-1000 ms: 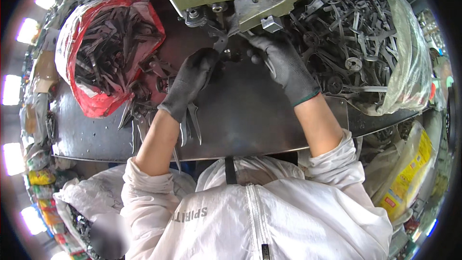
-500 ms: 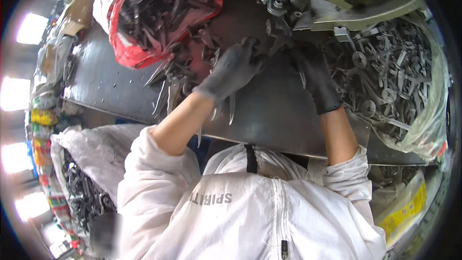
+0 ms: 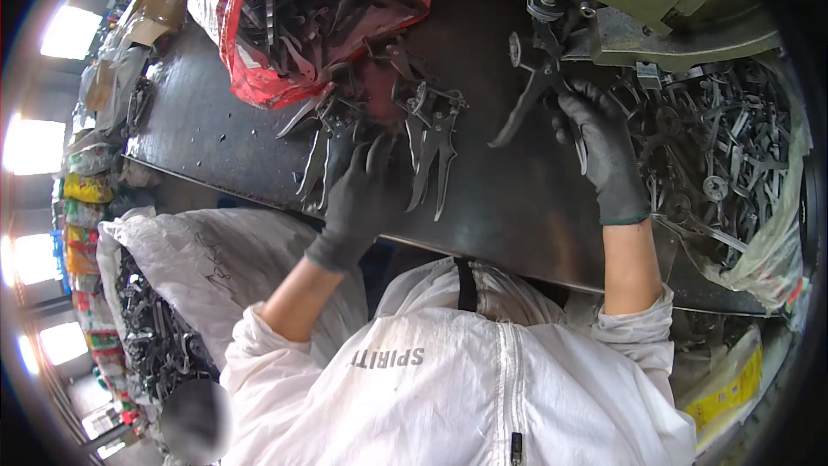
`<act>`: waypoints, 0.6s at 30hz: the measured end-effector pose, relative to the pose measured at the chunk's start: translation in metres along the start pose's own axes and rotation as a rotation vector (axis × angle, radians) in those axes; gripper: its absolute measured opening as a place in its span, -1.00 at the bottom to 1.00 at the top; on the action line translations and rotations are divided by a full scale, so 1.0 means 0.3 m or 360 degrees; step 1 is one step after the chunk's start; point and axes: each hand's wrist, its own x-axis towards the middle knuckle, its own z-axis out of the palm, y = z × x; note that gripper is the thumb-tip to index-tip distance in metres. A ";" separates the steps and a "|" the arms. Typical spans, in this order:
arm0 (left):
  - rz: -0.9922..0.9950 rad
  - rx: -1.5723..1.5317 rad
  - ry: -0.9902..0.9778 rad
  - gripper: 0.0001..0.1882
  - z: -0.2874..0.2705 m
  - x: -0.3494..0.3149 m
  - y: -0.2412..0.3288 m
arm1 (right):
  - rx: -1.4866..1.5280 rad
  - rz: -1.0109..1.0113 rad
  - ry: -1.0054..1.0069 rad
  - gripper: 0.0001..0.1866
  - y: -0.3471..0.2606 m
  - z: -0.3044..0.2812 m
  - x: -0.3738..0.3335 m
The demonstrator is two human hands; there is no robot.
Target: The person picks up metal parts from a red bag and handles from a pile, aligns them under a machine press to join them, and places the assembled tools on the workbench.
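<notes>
My right hand (image 3: pixel 601 142), in a dark grey glove, has its fingers curled round one handle of a metal pliers-like tool (image 3: pixel 528 103). That tool's upper end is up against the machine (image 3: pixel 545 2), and its other handle points down to the left. My left hand (image 3: pixel 355 207), gloved the same way, is over the table with its fingers stretched out. Its fingertips are beside a pliers-like tool (image 3: pixel 321 155) with spread handles; whether they touch it is hard to tell. A similar tool (image 3: pixel 433 142) lies to the right of that hand.
A red-edged bag (image 3: pixel 231 52) full of dark metal parts stands at the back left. On the right, a pale bag (image 3: pixel 780 250) holds a heap of metal pieces (image 3: pixel 716 151). The metal table (image 3: pixel 500 207) ends near my waist. Below left sits a white sack (image 3: pixel 233 250).
My left hand has moved left and nearer to me, away from the machine. My right hand remains by the machine, where the tool now shows clearly. The whole view has shifted slightly.
</notes>
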 end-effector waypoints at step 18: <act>0.0537 0.0486 -0.0227 -0.78 0.150 0.441 -0.949 | 0.0145 -0.0204 0.0020 -0.59 0.053 0.081 -0.055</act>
